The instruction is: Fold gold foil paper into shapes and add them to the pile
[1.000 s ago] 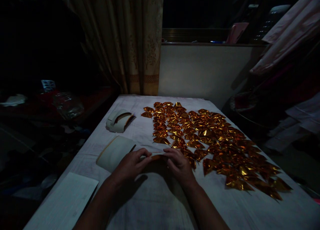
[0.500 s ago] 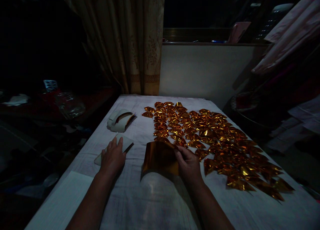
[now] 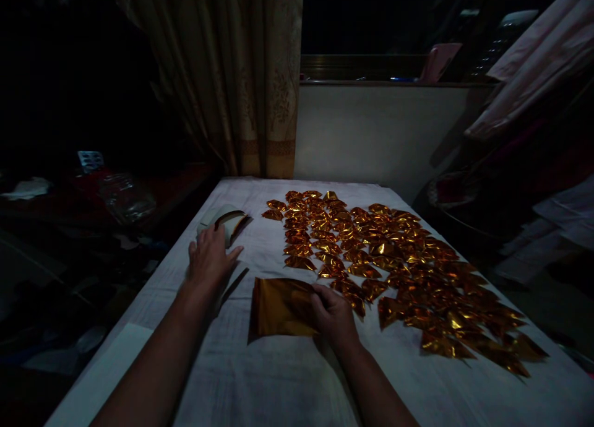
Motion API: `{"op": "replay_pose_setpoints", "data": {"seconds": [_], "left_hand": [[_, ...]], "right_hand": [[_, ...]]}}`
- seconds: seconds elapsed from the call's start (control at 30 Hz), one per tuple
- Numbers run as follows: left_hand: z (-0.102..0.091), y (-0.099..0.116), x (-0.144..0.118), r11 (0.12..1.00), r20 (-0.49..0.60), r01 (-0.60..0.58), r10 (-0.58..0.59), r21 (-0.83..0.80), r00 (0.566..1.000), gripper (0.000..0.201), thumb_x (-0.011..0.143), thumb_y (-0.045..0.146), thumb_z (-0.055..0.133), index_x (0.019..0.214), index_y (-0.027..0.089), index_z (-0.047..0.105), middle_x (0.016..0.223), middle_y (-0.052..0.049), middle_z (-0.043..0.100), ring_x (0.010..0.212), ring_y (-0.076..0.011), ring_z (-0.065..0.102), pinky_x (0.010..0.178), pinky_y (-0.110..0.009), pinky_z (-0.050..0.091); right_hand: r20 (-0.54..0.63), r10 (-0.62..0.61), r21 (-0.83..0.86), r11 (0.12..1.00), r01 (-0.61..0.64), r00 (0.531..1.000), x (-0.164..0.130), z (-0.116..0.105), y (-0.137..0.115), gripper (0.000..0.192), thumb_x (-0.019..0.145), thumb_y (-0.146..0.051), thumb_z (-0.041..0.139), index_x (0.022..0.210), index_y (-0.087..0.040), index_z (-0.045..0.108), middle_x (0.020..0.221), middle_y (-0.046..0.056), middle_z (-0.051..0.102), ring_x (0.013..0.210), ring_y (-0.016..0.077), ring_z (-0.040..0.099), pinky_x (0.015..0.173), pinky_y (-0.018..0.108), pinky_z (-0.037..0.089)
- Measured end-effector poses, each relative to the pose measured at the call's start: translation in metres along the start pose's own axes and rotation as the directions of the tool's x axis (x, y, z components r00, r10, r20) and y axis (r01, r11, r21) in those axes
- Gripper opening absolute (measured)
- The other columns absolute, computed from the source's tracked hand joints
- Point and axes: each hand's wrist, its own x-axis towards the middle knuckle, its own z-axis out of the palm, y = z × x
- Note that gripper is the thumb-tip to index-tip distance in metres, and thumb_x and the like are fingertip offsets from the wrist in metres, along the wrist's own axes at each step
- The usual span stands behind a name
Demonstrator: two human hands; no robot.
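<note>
The sheet point(image 3: 278, 306) under the right hand point(image 3: 331, 312) is thin foil, glossy gold-orange and smooth. The folded pieces point(image 3: 394, 254) just beyond that hand are the same mirror-bright foil, creased. The stack point(image 3: 227, 219) touching the left hand point(image 3: 211, 260) looks like matt white paper. The table point(image 3: 278, 383) is covered with matt, woven white cloth.
</note>
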Motion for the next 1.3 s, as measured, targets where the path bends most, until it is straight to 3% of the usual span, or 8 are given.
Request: {"op": "replay_pose_setpoints", "data": {"seconds": [0.07,0.17,0.4,0.67,0.77,0.9,1.07,1.3], "left_hand": [[-0.001,0.005,0.026,0.998,-0.043,0.031,-0.029,0.047,0.999,0.082,0.089,0.046,0.057,0.156,0.012,0.026,0.164,-0.024,0.021,0.149,-0.0409,0.020,0.113,-0.063,0.026],[0.005,0.008,0.057,0.994,0.053,-0.004,-0.002,0.113,0.999,0.080,0.088,0.044,0.058,0.157,0.017,0.026,0.165,-0.022,0.015,0.150,-0.0437,0.015,0.110,-0.067,0.026],[0.023,0.008,0.080,0.990,0.155,0.019,-0.041,0.142,0.987,0.068,0.089,0.031,0.052,0.152,0.012,0.035,0.154,-0.029,0.035,0.139,-0.0470,0.035,0.102,-0.061,0.037],[0.011,0.001,0.102,0.982,0.293,-0.031,-0.026,0.188,0.956,0.070,0.079,0.040,0.071,0.139,0.012,0.050,0.131,-0.031,0.057,0.119,-0.0467,0.056,0.095,-0.057,0.044],[0.010,0.001,0.106,0.974,0.319,-0.056,-0.017,0.217,0.948,0.063,0.079,0.036,0.074,0.134,0.012,0.054,0.129,-0.028,0.058,0.117,-0.0447,0.058,0.093,-0.055,0.047],[0.016,0.000,0.096,0.961,0.317,-0.070,-0.018,0.266,0.948,0.043,0.093,0.036,0.064,0.130,0.016,0.056,0.130,-0.015,0.059,0.113,-0.0295,0.061,0.093,-0.049,0.053],[0.026,-0.010,0.078,0.959,0.356,-0.118,0.020,0.257,0.934,0.073,0.085,0.031,0.069,0.147,0.008,0.040,0.136,-0.032,0.053,0.118,-0.0454,0.057,0.092,-0.055,0.046],[0.027,-0.019,0.086,0.958,0.373,-0.187,0.095,0.217,0.923,0.084,0.079,0.025,0.062,0.155,0.012,0.028,0.145,-0.030,0.047,0.124,-0.0437,0.055,0.097,-0.052,0.045]], "right_hand": [[-0.002,-0.014,-0.005,1.000,0.014,1.000,-0.001,0.002,0.002,0.029,0.083,-0.034,0.051,0.087,-0.024,0.078,0.081,0.004,0.079,0.072,0.0213,0.074,0.067,0.028,0.059],[0.006,-0.036,-0.015,0.999,0.036,0.999,-0.002,0.003,0.005,0.028,0.085,-0.033,0.052,0.089,-0.024,0.078,0.083,0.005,0.079,0.074,0.0211,0.075,0.069,0.028,0.059],[0.012,-0.050,-0.034,0.998,0.051,0.999,-0.002,0.003,0.004,0.028,0.085,-0.030,0.051,0.090,-0.024,0.078,0.085,0.005,0.079,0.077,0.0209,0.075,0.071,0.027,0.059],[0.015,-0.070,-0.068,0.995,0.070,0.997,-0.001,0.002,0.005,0.028,0.085,-0.029,0.051,0.089,-0.023,0.078,0.082,0.004,0.079,0.072,0.0203,0.075,0.069,0.027,0.059],[0.031,-0.068,-0.067,0.995,0.070,0.997,-0.001,0.001,0.004,0.028,0.085,-0.029,0.051,0.089,-0.022,0.078,0.080,0.004,0.078,0.069,0.0197,0.074,0.068,0.026,0.058],[0.041,-0.055,-0.048,0.997,0.057,0.998,-0.001,0.001,0.005,0.029,0.086,-0.031,0.051,0.090,-0.022,0.078,0.081,0.005,0.078,0.071,0.0201,0.074,0.069,0.027,0.059],[0.033,-0.043,-0.049,0.998,0.044,0.999,-0.002,0.002,0.007,0.029,0.085,-0.033,0.052,0.091,-0.022,0.078,0.083,0.005,0.079,0.073,0.0214,0.075,0.071,0.029,0.059],[0.007,-0.046,-0.044,0.998,0.046,0.999,-0.002,0.003,0.007,0.029,0.085,-0.032,0.052,0.092,-0.022,0.078,0.088,0.006,0.079,0.078,0.0225,0.076,0.073,0.030,0.059]]}}
